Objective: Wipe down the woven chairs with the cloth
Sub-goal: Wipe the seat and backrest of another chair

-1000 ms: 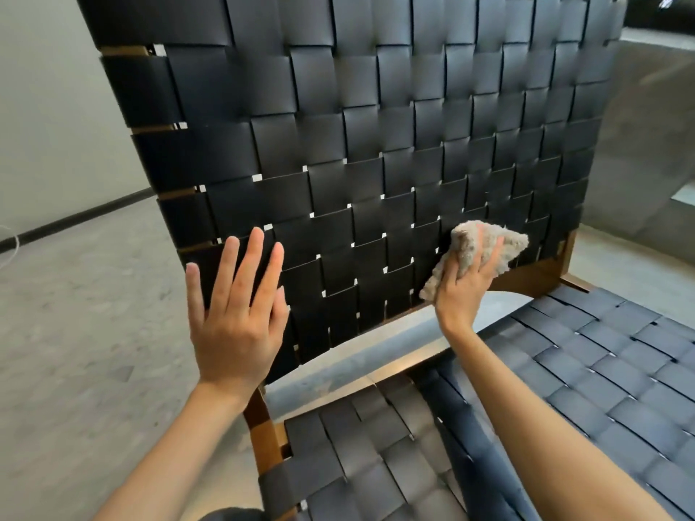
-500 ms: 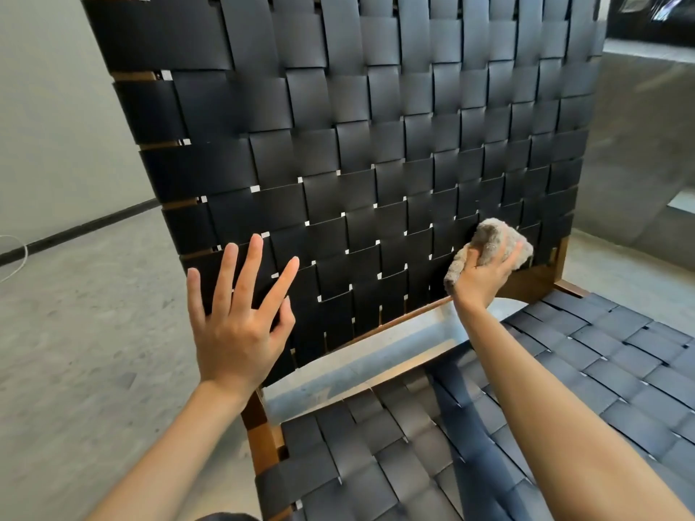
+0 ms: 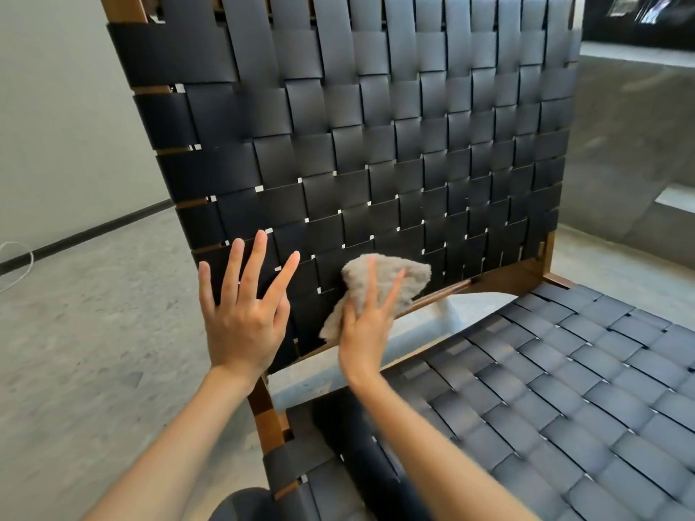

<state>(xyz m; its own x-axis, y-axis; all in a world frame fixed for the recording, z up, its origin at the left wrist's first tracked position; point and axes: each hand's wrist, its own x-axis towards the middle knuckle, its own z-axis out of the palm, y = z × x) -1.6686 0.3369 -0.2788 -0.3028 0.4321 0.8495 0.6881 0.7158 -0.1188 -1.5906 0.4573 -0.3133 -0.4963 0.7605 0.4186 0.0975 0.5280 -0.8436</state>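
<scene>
A chair with a wooden frame and black woven straps fills the view; its backrest (image 3: 376, 144) stands upright ahead and its seat (image 3: 564, 389) spreads to the lower right. My right hand (image 3: 366, 325) presses a crumpled beige cloth (image 3: 380, 280) flat against the lower middle of the backrest, fingers spread over it. My left hand (image 3: 244, 310) is open with fingers apart, palm resting on the backrest's lower left, just left of the cloth.
A grey speckled floor (image 3: 94, 351) lies to the left, ending at a pale wall with a dark skirting strip (image 3: 94, 231). A grey concrete-like block (image 3: 632, 144) stands behind the chair on the right. A thin white cable (image 3: 17, 265) curls at the far left.
My right hand has swept the cloth leftward along the bottom of the backrest, from its lower right toward the middle, close to my left hand. The view has tilted up slightly.
</scene>
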